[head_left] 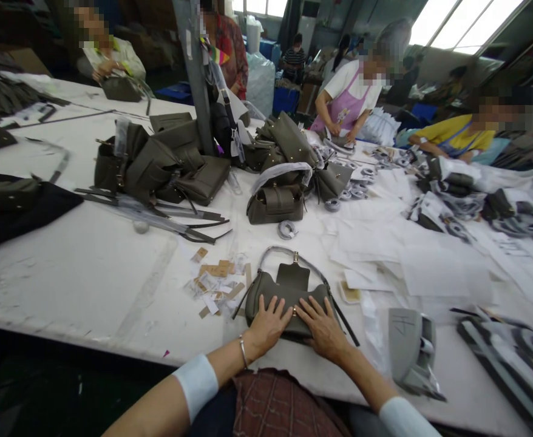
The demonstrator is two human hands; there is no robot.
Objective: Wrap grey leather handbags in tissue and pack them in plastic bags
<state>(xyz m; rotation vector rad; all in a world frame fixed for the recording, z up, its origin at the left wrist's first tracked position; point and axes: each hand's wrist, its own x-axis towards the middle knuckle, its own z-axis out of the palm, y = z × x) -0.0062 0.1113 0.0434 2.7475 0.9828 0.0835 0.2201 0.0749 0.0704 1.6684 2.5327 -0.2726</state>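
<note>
A dark olive handbag (pixel 269 290) lies on the white table right in front of me, its flap (pixel 292 277) folded back away from me and its handle arching behind it. My left hand (pixel 266 328) rests flat on the left part of the bag, fingers spread. On the right part lies my right hand (pixel 323 328), also flat with its fingers apart. Between my fingertips a small gold clasp (pixel 294 311) shows on the bag's front. Thin dark straps trail from both ends of the bag onto the table.
Small paper tags and packets (pixel 216 282) are scattered left of the bag. Behind it stand another handbag (pixel 275 205), a roll of wrapping (pixel 287 229) and a heap of bags (pixel 161 161). White paper sheets (pixel 425 261) and a grey tape dispenser (pixel 405 346) lie rightward. Several people work across the table.
</note>
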